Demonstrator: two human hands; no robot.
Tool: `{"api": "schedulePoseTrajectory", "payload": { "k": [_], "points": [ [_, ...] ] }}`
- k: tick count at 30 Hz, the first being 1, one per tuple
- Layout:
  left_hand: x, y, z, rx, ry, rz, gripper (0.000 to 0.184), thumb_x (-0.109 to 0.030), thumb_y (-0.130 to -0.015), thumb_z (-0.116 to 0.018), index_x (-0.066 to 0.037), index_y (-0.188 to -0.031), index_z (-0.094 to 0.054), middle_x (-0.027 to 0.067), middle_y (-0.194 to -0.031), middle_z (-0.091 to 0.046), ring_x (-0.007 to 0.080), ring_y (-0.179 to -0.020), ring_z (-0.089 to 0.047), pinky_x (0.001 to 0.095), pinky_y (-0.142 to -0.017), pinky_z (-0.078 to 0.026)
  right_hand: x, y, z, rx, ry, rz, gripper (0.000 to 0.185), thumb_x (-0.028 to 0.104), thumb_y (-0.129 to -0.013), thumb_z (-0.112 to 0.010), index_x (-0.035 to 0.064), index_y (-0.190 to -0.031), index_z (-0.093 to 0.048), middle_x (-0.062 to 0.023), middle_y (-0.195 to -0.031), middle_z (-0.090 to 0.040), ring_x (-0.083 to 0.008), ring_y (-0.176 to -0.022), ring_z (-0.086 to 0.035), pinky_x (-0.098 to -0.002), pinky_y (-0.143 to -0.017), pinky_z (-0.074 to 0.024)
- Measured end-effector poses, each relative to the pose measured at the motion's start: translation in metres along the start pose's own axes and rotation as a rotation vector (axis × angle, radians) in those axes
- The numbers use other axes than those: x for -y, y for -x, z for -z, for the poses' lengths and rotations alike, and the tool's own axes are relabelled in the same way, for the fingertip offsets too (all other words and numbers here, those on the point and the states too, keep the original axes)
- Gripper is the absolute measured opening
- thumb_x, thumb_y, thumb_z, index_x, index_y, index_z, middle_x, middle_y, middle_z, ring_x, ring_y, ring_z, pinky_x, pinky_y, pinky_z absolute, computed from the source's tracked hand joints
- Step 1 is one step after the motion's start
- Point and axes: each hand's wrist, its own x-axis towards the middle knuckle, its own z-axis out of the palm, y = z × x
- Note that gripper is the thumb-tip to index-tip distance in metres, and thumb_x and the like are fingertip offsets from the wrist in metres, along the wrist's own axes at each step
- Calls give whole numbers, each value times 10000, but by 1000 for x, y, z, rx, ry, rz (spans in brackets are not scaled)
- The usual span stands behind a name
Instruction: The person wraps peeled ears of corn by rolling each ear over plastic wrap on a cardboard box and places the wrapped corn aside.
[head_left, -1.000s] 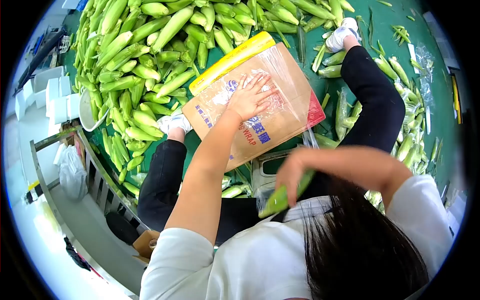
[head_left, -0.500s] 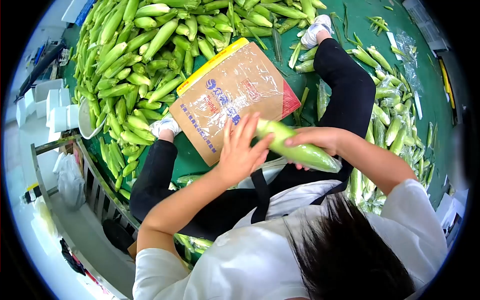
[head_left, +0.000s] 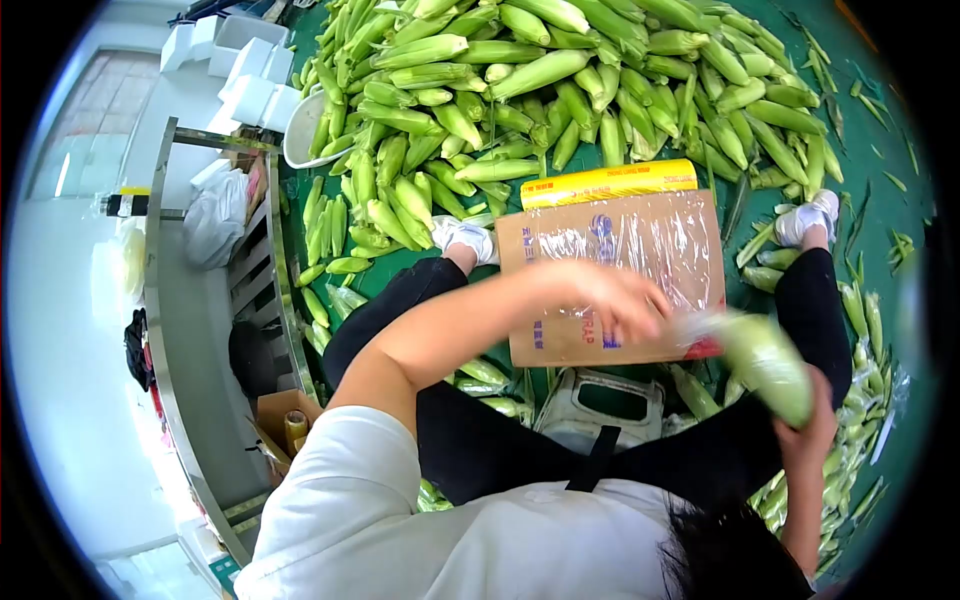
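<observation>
My right hand (head_left: pixel 808 425) grips the lower end of an ear of corn (head_left: pixel 770 370) in its green husk, tilted over my right thigh. Clear plastic film partly covers the ear and trails from its upper end toward my left hand (head_left: pixel 625 305). Motion smears the fingers of that left hand, which hovers over a cardboard box (head_left: pixel 535 345); whether it pinches the film cannot be made out. Wrinkled clear film lies across the top of the box. A yellow printed strip (head_left: pixel 610 182) runs along the box's far edge.
A big heap of unwrapped corn (head_left: pixel 560 75) lies beyond the box on the green floor. Film-wrapped ears (head_left: pixel 850 480) are piled at my right. A white stool (head_left: pixel 560 400) stands between my legs. On the left are a metal-framed rack (head_left: pixel 155 300) and a white basin (head_left: pixel 302 130).
The ear has moved right and away from my left hand, carried by my right hand. My left hand has come off the ear and is over the box. The head view has turned left.
</observation>
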Motion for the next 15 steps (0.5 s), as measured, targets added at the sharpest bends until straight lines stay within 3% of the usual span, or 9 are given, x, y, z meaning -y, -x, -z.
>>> {"api": "schedulePoseTrajectory", "payload": {
  "k": [2, 3, 4, 5, 6, 8, 10, 13, 15],
  "points": [
    [83, -14, 140, -515, -193, -252, 348, -310, -929, -645, -61, -1171, -661, 74, -920, -656, 153, -699, -628, 301, -615, -528, -75, 33, 4, -449, 13, -313, 603, 153, -840, -790, 1, -1363, -529, -164, -1179, -660, -248, -1117, -624, -353, -998, -458],
    [109, 0, 201, -886, 74, -21, 342, -341, -916, -644, -78, -1133, -668, 51, -884, -669, 165, -715, -636, 344, -652, -543, -126, 61, 17, -554, -3, -682, 578, 202, -874, -777, -31, -1346, -541, -180, -1227, -646, -267, -1157, -605, -361, -995, -461],
    [172, -5, 281, -1245, -175, 38, 344, -322, -894, -653, -56, -1112, -671, 80, -832, -708, 295, -668, -679, 403, -692, -578, -182, 119, 31, -346, 299, -707, 483, 187, -926, -692, 95, -1376, -543, -190, -1320, -580, -294, -1209, -577, -361, -1018, -456],
    [150, 19, 272, -1568, -470, 218, 297, -288, -882, -645, -73, -1078, -701, 116, -946, -715, 351, -826, -696, 406, -796, -576, -241, 180, 44, -130, 657, -692, 435, 172, -978, -608, 220, -1406, -545, -201, -1412, -513, -320, -1261, -550, -361, -1041, -451],
    [183, 26, 304, -1572, -642, 270, 321, -275, -870, -657, -106, -1142, -686, 123, -1063, -694, 351, -972, -663, 445, -890, -539, -294, 235, 56, 45, 962, -626, 448, 157, -1030, -523, 346, -1435, -547, -211, -1505, -447, -346, -1314, -523, -362, -1064, -446],
    [228, 16, 352, -1506, -922, 362, 460, -277, -842, -702, -178, -1283, -618, 111, -1288, -611, 334, -1225, -557, 538, -1045, -434, -276, 219, 87, -26, 1000, -866, 423, 174, -1031, -534, 256, -1445, -522, -207, -1495, -464, -332, -1324, -514, -366, -1082, -427],
    [250, -4, 355, -1392, -1213, 518, 766, -348, -816, -768, -281, -1489, -407, 60, -1474, -466, 341, -1368, -436, 689, -1106, -298, -254, 171, 88, -325, 931, -823, 427, 192, -1031, -544, 166, -1455, -498, -203, -1485, -481, -318, -1334, -506, -369, -1101, -408],
    [239, -16, 361, -1245, -1138, 694, 857, -417, -849, -744, -223, -1555, -299, 140, -1517, -430, 402, -1372, -443, 542, -1103, -380, -143, 20, 40, -674, 591, -452, 486, 217, -1032, -560, 31, -1469, -460, -197, -1470, -506, -297, -1349, -493, -375, -1128, -380],
    [237, -15, 337, -1296, -676, 402, 812, -442, -885, -697, -190, -1548, -304, 179, -1482, -465, 427, -1240, -540, 518, -1051, -427, -49, -84, -14, -605, 140, -276, 480, 150, -1011, -567, -1, -1458, -478, -191, -1459, -521, -279, -1358, -479, -383, -1141, -335]
  ]
}}
